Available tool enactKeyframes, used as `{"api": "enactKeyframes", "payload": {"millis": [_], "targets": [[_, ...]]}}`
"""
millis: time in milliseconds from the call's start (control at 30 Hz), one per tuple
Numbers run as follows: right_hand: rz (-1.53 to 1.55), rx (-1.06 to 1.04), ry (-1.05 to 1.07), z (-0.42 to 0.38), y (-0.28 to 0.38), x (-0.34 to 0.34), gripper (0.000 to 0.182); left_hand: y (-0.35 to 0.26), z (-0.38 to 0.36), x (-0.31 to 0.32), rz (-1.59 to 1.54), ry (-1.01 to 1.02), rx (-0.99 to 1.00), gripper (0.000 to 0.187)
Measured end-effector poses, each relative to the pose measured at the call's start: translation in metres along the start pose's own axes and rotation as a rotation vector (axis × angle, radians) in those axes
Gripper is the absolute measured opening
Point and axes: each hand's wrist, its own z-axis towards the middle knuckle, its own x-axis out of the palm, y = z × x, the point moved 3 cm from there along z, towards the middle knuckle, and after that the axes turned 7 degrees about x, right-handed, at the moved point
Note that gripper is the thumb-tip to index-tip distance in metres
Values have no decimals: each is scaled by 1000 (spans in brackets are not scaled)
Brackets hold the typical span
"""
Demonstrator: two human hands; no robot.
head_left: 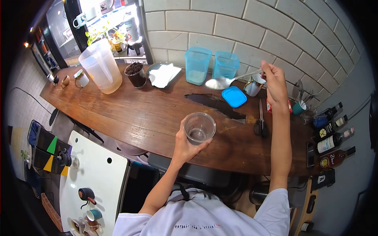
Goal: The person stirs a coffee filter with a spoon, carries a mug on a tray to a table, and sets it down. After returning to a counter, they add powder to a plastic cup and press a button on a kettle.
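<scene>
My left hand point(186, 146) is wrapped round a clear cup point(199, 129) above the front of the wooden counter; nothing shows inside it. Raised at the right, my right hand point(275, 84) pinches the handle end of a metal spoon point(221, 83). White powder is heaped in its bowl, which hangs in front of two blue translucent containers. The left container point(198, 65) has white powder in its bottom; the right container point(225, 65) stands open beside it. Below the spoon lies a blue lid point(234, 96). Behind my right hand is a mug point(254, 84), partly hidden.
Scissors point(260, 124) lie right of a dark gap point(214, 105) in the counter point(157, 114). Leftward stand a white-paper-topped plate point(151, 70), a cup of dark crumbs point(136, 75) and a large pitcher point(101, 69). Several bottles point(330, 143) line the right end.
</scene>
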Motion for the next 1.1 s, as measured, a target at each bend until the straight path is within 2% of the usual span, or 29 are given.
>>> {"api": "enactKeyframes", "payload": {"millis": [167, 233, 300, 367, 433, 500, 733, 800, 967, 1033, 1100], "targets": [[-32, 5, 123, -39, -1, 11, 34, 2, 0, 0, -41, 7, 1, 80], [-39, -27, 183, -53, 1, 15, 36, 0, 0, 1, -92, 37, -33, 86], [-92, -62, 177, -64, 2, 16, 36, -5, 1, 0, -67, 58, -52, 87], [-196, -94, 170, -77, 10, 19, 34, -12, 1, -1, 96, 57, 109, 85], [-216, -69, 174, -86, 14, 20, 31, -13, -3, 1, 59, 54, 84, 84], [-325, -118, 187, -93, 18, 22, 29, -20, -4, 2, 86, 58, 62, 82], [-423, -198, 149, -113, 28, 29, 25, -18, -9, 6, 94, 15, 41, 81], [-469, -303, 113, -118, 29, 34, 22, -18, -10, 7, 91, 0, 32, 82], [-645, -377, 76, -129, 27, 46, 18, -20, -12, 10, 72, -24, 61, 81], [-708, -566, 39, -135, 31, 51, 19, -20, -14, 11, 49, -35, 55, 81], [-732, -591, 55, -140, 33, 53, 18, -19, -15, 11, 49, -44, 82, 81]]}}
